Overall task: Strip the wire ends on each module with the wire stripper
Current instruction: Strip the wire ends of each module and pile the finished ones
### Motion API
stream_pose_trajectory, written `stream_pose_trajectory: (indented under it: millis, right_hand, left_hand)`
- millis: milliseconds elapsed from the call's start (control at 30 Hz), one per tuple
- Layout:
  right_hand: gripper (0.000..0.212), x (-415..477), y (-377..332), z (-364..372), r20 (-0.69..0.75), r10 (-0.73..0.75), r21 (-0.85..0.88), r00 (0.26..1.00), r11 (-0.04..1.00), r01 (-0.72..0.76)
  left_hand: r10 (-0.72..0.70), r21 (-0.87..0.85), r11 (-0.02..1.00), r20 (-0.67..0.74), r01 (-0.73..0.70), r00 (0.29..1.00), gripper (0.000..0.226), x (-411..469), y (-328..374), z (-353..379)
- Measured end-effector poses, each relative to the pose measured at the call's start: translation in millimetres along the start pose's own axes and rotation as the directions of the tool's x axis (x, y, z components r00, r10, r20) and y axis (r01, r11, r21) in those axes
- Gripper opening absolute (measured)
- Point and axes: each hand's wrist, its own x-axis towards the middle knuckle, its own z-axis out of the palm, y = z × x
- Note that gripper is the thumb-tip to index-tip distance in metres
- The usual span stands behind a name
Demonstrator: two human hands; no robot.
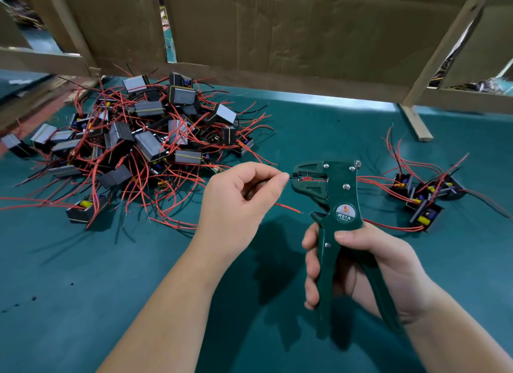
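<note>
Mid-frame, the left hand [244,195] pinches a black wire [291,176] between its fingers [279,178], with the wire's tip inside the mouth of the wire stripper [330,189]. The right hand [369,267] grips the handles. Hold the wire straight and level, then squeeze steadily.

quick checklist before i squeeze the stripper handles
1. Right hand wrapped round both wire stripper handles: ok
2. Left hand pinching the wire just short of the jaws: ok
3. Wire end reaches into the open jaws: ok
4. Fingertips outside the jaws: ok, though close
5. Strip length right for this wire: cannot tell
</note>
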Motion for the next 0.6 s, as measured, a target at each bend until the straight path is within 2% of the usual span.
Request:
stream_pose_trajectory:
  millis: [200, 400, 600]
  right_hand:
    - [0.047, 2.8, 3.7, 2.6, -0.040, -0.026, -0.042, 0.999, 0.999, 0.024]
    - [0.049, 3.8, 4.6, 1.1, 0.002, -0.039, -0.024, 0.999, 0.999, 0.039]
    - [0.047, 3.5, 5.4, -0.6, 0.006, -0.042, -0.032, 0.999, 0.999, 0.042]
  left_hand:
    - [0.012, 0.013, 1.000, -0.030, -0.012, 0.999, 0.008, -0.9, -0.2, -0.9]
    - [0.016, 0.020, 1.000, -0.033, -0.015, 0.999, 0.014, -1.5, 0.7, 1.6]
    - [-0.052, -0.088, 0.995, -0.006, 0.052, 0.999, 0.011, -1.4, 1.8, 2.1]
